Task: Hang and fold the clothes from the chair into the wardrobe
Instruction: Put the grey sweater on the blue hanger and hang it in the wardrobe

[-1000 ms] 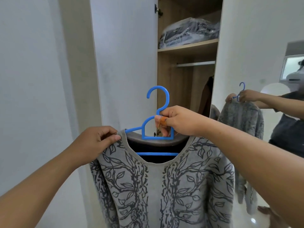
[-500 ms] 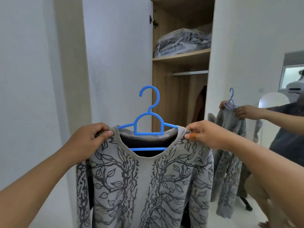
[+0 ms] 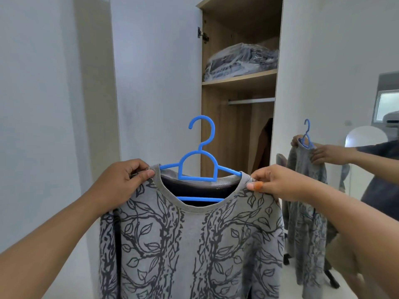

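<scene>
1. You hold a grey knit sweater [image 3: 192, 244] up in front of you, facing an open wardrobe [image 3: 237, 87]. The sweater has a round neckline and a dark grey pattern of branching vines and leaves running down its front in two broad columns.
2. The sweater sits on a bright blue plastic hanger [image 3: 199, 162]. The hanger's hook points upward and curls to the left, its arched centre piece shows above the collar, and its lower bar is visible through the neck opening, against a darker inner layer.
3. Your left hand [image 3: 123, 180] pinches the sweater's left shoulder right beside the collar, thumb on the front, fingers curled behind the cloth.
4. Your right hand [image 3: 274, 182] pinches the right shoulder in the same way, thumb pressed on the front of the knit. An orange patch shows on that thumb; you cannot tell from here what it is.
5. Both grips are clamped on the fabric.
6. Behind the hanger, the wardrobe's white door [image 3: 155, 78] stands open. Inside, a wooden shelf [image 3: 239, 79] carries a bundle wrapped in clear plastic [image 3: 241, 59], and a pale rail [image 3: 251, 101] runs below the shelf.
7. A mirror [image 3: 345, 126] on the right reflects your arms, the hanger and the sweater.
8. No brand, label or readable writing shows anywhere.
</scene>
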